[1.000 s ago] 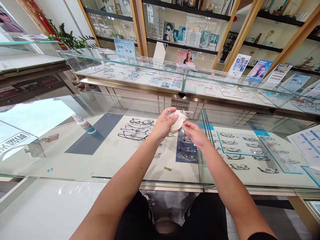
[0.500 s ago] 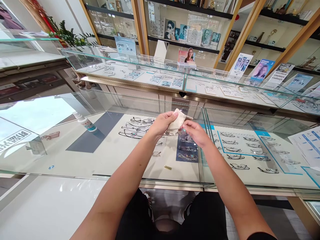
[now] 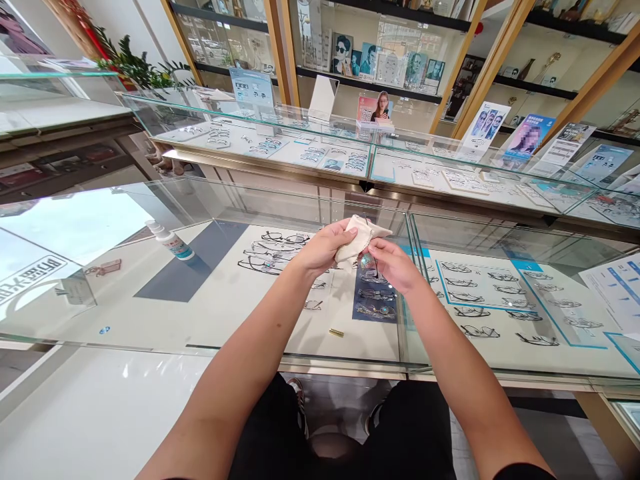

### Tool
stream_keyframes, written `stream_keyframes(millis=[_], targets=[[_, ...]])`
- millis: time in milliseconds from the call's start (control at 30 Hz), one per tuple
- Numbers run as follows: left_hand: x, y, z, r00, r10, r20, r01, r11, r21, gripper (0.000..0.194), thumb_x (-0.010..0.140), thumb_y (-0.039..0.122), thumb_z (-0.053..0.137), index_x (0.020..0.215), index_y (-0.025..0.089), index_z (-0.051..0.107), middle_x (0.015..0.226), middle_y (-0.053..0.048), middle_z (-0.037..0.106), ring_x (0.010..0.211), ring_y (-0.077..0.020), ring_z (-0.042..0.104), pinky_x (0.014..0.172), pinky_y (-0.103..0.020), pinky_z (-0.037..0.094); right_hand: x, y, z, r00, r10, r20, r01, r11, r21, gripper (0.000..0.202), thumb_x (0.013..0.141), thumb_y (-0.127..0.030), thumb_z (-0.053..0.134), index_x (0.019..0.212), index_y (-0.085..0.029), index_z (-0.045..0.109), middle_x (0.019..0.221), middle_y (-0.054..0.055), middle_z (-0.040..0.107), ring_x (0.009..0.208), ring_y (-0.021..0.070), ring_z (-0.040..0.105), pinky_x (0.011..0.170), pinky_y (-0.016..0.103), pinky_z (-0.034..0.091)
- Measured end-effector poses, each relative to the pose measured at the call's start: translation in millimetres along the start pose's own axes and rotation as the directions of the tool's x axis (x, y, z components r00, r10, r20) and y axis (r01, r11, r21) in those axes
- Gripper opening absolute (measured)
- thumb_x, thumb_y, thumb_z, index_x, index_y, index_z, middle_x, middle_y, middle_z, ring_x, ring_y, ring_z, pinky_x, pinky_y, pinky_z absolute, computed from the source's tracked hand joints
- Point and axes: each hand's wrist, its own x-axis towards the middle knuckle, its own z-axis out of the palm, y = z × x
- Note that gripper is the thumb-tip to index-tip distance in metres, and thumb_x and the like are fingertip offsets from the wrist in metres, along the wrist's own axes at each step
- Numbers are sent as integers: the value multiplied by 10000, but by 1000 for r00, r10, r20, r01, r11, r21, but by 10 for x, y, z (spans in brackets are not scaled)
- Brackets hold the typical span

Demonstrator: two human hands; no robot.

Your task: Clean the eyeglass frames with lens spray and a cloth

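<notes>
My left hand [image 3: 327, 248] is closed on a cream cleaning cloth [image 3: 356, 241], its thumb pressed on top. The cloth is folded over part of a pair of eyeglasses [image 3: 367, 261]; a lens and thin dark parts show at its edge, the rest is covered. With pinched fingers, my right hand [image 3: 393, 262] grips the eyeglasses beside the cloth's right edge. Both hands are above a glass display counter [image 3: 280, 340]. Below them, inside the case, more eyeglasses [image 3: 376, 295] lie on a dark blue mat.
A white spray bottle [image 3: 173, 241] stands on the left above a grey mat [image 3: 193, 270]. A keychain [image 3: 107, 267] lies farther left. Frames fill the right-hand case [image 3: 470, 311]. A second glass counter [image 3: 280, 167] with upright cards runs behind.
The cloth has shifted in my fingers, and its right corner now spreads farther right. More of a lens shows below it. Both hands stay in nearly the same place.
</notes>
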Motion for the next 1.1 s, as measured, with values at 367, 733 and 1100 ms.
stream_keyframes(millis=[367,733,1100], targets=[[52,-141,71,989,31,-146,-21,997,71,532,763,563,946,948,157,657,742,-26,715,596,-140,644,572,-250,488,76,136,-63,1000,2,5,-2,998,-57,396,776,-589,903,890,-229,785,916,21,744,852,175,636,838,325,481],[15,-38,45,999,21,-27,-20,1000,14,484,736,357,970,1085,126,727,796,-57,733,641,-147,635,608,-262,456,16,44,-39,1000,-12,7,13,1000,-24,331,811,-538,889,905,-233,806,988,40,776,871,178,631,792,316,477],[80,-207,115,984,109,-140,-97,991,94,549,755,524,964,1059,160,688,761,1,684,609,-111,592,571,-231,485,28,65,-13,996,25,-82,-23,999,24,447,673,-580,976,882,-223,806,931,25,746,891,185,639,807,328,484]])
